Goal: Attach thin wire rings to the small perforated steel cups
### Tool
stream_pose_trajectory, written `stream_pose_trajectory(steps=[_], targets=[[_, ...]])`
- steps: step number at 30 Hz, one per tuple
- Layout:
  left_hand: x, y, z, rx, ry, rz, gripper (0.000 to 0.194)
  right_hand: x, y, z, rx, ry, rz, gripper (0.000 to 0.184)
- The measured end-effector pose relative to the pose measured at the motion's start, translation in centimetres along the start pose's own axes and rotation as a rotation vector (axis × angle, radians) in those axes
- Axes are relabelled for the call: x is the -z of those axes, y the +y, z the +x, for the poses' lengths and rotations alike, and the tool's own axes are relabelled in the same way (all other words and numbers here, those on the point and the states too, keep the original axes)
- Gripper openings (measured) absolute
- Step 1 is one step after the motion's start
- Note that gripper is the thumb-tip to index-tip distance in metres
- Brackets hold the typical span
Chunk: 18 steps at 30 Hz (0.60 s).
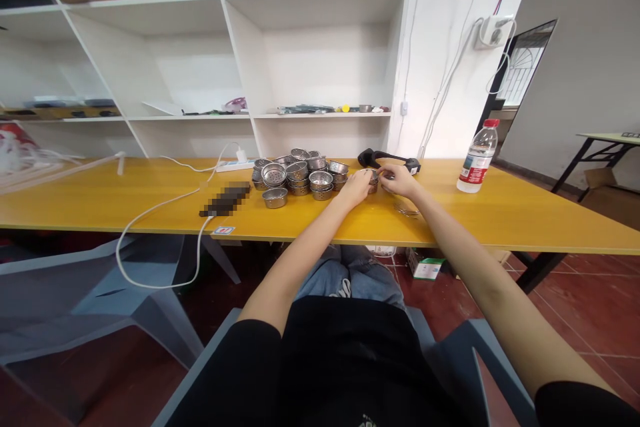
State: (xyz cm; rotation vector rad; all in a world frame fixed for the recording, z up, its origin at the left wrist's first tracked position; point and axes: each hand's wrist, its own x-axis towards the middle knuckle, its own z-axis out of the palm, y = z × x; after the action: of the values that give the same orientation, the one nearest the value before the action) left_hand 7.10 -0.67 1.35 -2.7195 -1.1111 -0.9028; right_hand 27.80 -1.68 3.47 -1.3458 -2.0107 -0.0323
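Both my hands meet over the yellow table [100, 200], just right of a pile of small perforated metal strainer cups [300, 173]. My left hand [358, 187] curls its fingers round a metal cup [373, 179] held between the two hands. My right hand [397, 180] is closed on the same cup from the right side. A thin metal ring or wire piece [407, 211] lies on the table under my right wrist.
A black tool [389, 159] lies behind my hands. A water bottle [479, 157] stands to the right. A power strip [235, 165] with a white cable and a dark flat object [226, 200] lie left. White shelving stands behind the table; grey chairs sit below.
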Motion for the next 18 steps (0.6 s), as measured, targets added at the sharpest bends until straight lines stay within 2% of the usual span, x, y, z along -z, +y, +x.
stream_pose_trajectory(steps=[4,9,14,18], targets=[[0.2,-0.3,0.2,-0.016,0.036,-0.053,0.011,0.3,-0.8,-0.2,-0.039,0.028,-0.039,0.036],[0.2,-0.4,0.4,0.006,0.045,-0.17,0.024,0.4,-1.1,-0.3,-0.036,0.019,-0.031,0.037],[0.3,-0.5,0.5,0.051,0.105,-0.257,0.025,0.5,-1.5,-0.4,-0.019,-0.001,-0.017,0.036],[0.4,-0.3,0.4,0.081,0.114,-0.272,0.029,0.6,-1.8,-0.5,0.013,0.004,-0.033,0.046]])
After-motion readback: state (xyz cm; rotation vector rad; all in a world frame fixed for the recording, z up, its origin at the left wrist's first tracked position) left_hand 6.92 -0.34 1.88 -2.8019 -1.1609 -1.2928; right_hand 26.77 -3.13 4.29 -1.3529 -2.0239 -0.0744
